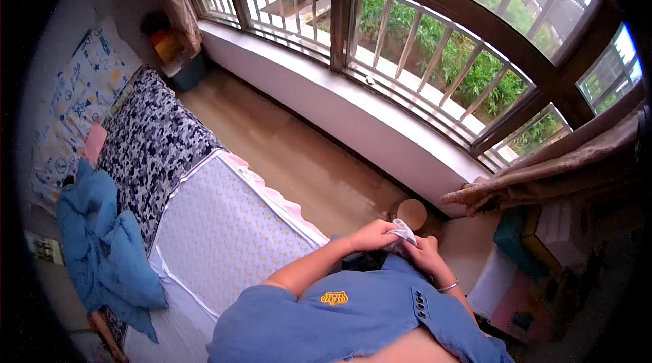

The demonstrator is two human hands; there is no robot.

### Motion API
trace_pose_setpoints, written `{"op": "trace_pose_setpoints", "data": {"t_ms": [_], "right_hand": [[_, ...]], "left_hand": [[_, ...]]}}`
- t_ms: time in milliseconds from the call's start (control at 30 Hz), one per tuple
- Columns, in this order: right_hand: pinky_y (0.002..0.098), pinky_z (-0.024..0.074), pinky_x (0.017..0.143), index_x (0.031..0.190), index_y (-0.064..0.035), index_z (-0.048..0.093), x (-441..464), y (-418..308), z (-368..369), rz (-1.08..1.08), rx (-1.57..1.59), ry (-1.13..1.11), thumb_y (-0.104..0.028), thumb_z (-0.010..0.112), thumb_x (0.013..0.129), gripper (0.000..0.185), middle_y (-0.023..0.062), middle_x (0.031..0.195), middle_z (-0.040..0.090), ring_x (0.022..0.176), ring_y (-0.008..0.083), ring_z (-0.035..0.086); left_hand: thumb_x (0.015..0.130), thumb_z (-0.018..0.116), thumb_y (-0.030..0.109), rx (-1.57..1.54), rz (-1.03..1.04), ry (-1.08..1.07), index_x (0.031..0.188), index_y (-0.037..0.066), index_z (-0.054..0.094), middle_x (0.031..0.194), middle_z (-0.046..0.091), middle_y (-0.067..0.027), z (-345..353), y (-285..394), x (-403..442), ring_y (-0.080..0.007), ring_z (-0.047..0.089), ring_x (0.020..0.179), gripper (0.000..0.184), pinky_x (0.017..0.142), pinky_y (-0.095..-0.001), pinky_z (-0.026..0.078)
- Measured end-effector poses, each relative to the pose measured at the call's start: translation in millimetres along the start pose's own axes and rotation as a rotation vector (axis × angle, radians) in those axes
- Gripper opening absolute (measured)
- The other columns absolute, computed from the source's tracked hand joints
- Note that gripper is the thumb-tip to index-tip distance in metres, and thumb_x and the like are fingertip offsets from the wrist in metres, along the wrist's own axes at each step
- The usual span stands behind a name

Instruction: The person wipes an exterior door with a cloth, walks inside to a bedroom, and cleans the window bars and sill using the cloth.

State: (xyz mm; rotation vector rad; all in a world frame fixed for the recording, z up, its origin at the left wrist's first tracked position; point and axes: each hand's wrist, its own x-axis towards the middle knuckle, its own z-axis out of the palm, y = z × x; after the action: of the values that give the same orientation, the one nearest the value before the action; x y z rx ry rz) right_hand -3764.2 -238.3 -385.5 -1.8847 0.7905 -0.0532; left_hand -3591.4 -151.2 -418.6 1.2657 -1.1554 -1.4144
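Bedroom-like space: barred window well ahead of our fingers, patterned bed to their left, crumpled blue bedding farther left. We have a small white cloth bunched between both hands. Left hand: fingertips pinched on its upper edge. Right hand: fingers closed against it from the other side. Round stool-like top sits just beyond the fingertips, edge partly covered. Most of the cloth is tucked behind our fingers; its full shape we can't tell. Boxes right of the fingers are dim, details lost. Yellow badge on our blue shirt, nearer us than the fingers: too small to read.
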Motion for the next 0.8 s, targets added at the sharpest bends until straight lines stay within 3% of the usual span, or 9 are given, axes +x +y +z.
{"op": "trace_pose_setpoints", "data": {"t_ms": [133,233,300,333,400,533,667,700,800], "right_hand": [[0.0267,0.0445,0.072,0.102,0.0020,0.058,1.9,19.9,-2.7,0.028,-0.026,-0.136,-0.023,0.051,0.092,0.027,0.0022,0.084,0.060,0.080,0.0107,0.053],[0.0269,0.0446,0.073,0.102,0.0018,0.057,-1.3,0.4,-0.7,0.042,0.029,-0.117,-0.023,0.050,0.093,0.027,0.0030,0.085,0.060,0.081,0.0114,0.054],[0.0282,0.0385,0.071,0.084,0.0007,0.055,-0.1,-7.3,3.5,0.005,0.153,-0.092,-0.021,0.054,0.090,0.023,0.0065,0.081,0.043,0.081,0.0134,0.044],[0.0282,0.0385,0.071,0.084,0.0007,0.055,2.6,-3.8,4.7,0.011,0.156,-0.095,-0.021,0.054,0.090,0.023,0.0065,0.081,0.043,0.081,0.0134,0.044],[0.0270,0.0441,0.075,0.104,0.0015,0.057,7.9,0.6,4.7,-0.119,-0.113,-0.143,-0.022,0.050,0.093,0.027,0.0028,0.086,0.060,0.082,0.0116,0.053],[0.0274,0.0441,0.074,0.103,0.0024,0.056,9.3,-7.4,7.2,-0.019,-0.003,-0.146,-0.021,0.050,0.093,0.026,0.0030,0.086,0.060,0.083,0.0107,0.053],[0.0323,0.0433,0.071,0.094,-0.0026,0.063,29.8,22.4,12.6,-0.045,-0.201,-0.159,-0.025,0.055,0.087,0.024,0.0160,0.077,0.062,0.076,0.0227,0.058],[0.0285,0.0414,0.065,0.090,0.0040,0.056,33.2,27.7,14.2,-0.090,-0.183,-0.184,-0.019,0.051,0.090,0.024,0.0040,0.077,0.054,0.074,0.0105,0.047],[0.0272,0.0421,0.067,0.093,0.0034,0.056,36.7,13.7,9.0,0.067,-0.075,-0.227,-0.020,0.053,0.090,0.024,0.0016,0.081,0.055,0.076,0.0094,0.047]], "left_hand": [[0.090,0.052,0.021,-0.040,0.032,0.041,0.095,0.001,0.061,0.077,0.057,0.0044,6.1,-9.0,-0.2,-0.0053,0.047,0.074,0.022,0.067,-0.0254,0.043],[0.087,0.051,0.018,-0.041,0.017,0.079,0.094,0.000,0.062,0.079,0.063,-0.0051,9.5,-10.6,-1.3,-0.0102,0.054,0.074,0.021,0.070,-0.0293,0.045],[0.087,0.051,0.017,-0.012,0.039,0.098,0.094,0.001,0.062,0.077,0.063,-0.0030,8.8,-9.3,-6.1,-0.0087,0.053,0.073,0.021,0.068,-0.0282,0.045],[0.087,0.051,0.017,-0.016,0.033,0.096,0.094,0.001,0.062,0.077,0.063,-0.0030,7.1,-11.8,-7.8,-0.0087,0.053,0.073,0.021,0.068,-0.0282,0.045],[0.089,0.051,0.017,-0.107,-0.001,0.079,0.095,0.001,0.061,0.080,0.058,0.0037,1.4,-12.1,-12.5,-0.0058,0.049,0.075,0.020,0.068,-0.0252,0.043],[0.090,0.051,0.017,-0.113,-0.058,0.088,0.098,0.001,0.061,0.081,0.058,0.0038,-9.2,-8.2,-17.8,-0.0054,0.049,0.077,0.021,0.068,-0.0236,0.042],[0.090,0.052,0.018,-0.130,-0.049,0.131,0.097,0.001,0.062,0.080,0.057,0.0042,-11.6,-14.2,-20.4,-0.0049,0.049,0.075,0.021,0.066,-0.0229,0.042],[0.090,0.052,0.019,-0.104,-0.033,0.150,0.097,0.000,0.061,0.080,0.057,0.0040,-13.5,-14.3,-21.7,-0.0052,0.049,0.074,0.021,0.065,-0.0230,0.042],[0.090,0.052,0.019,-0.200,-0.083,0.219,0.096,0.000,0.061,0.079,0.058,0.0036,-16.6,-7.6,-28.0,-0.0054,0.049,0.073,0.022,0.065,-0.0229,0.042]]}}
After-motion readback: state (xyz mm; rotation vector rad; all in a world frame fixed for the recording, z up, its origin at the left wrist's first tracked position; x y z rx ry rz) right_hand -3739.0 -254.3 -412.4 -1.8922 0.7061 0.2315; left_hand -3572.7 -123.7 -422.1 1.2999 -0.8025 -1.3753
